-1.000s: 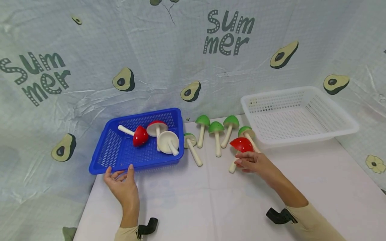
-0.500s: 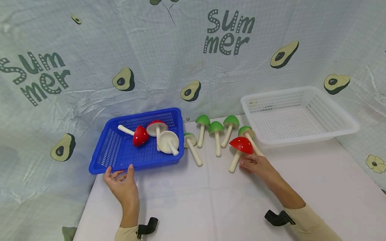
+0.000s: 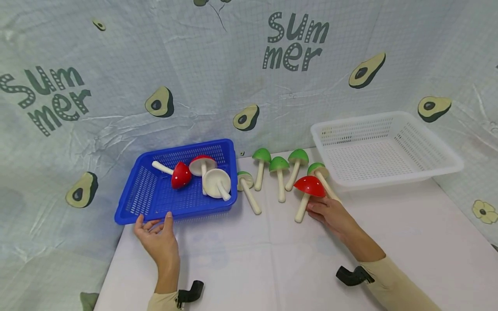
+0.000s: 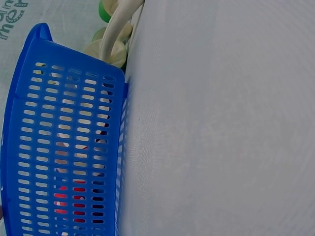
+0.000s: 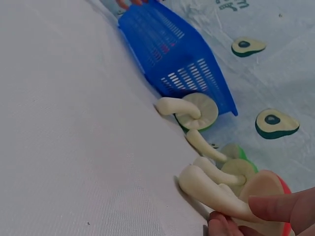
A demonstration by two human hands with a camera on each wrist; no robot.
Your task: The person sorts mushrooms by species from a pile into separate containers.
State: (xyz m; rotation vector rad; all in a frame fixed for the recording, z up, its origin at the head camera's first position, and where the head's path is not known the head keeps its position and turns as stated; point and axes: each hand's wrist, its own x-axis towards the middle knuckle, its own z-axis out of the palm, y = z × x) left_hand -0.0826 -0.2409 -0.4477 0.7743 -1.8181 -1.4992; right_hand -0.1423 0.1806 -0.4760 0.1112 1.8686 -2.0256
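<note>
My right hand (image 3: pixel 328 213) pinches the white stem of a red-capped toy mushroom (image 3: pixel 310 185) just under its cap. In the right wrist view the thumb (image 5: pixel 273 207) lies over the stem, with other fingers below it. My left hand (image 3: pixel 159 242) holds the front rim of a blue plastic basket (image 3: pixel 128 194), thumb and bent fingers at its edge. Inside the basket lie a red spotted mushroom (image 3: pixel 181 176), another red-capped mushroom (image 3: pixel 203 163), and one showing its pale underside (image 3: pixel 216 183). The left wrist view shows the basket's slotted wall (image 4: pixel 64 123); that hand is almost wholly out of frame.
Several green-capped mushrooms lie between the baskets, one (image 3: pixel 249 192) close to the blue basket and another (image 3: pixel 320 172) partly behind the red mushroom. A white plastic basket (image 3: pixel 389 179) stands at the back right. A patterned cloth (image 3: pixel 210 77) hangs behind the white table (image 3: pixel 241 268).
My right hand has shifted from across the stem to its right side, close under the cap. The red mushroom has moved slightly left. My left hand and the blue basket have not moved.
</note>
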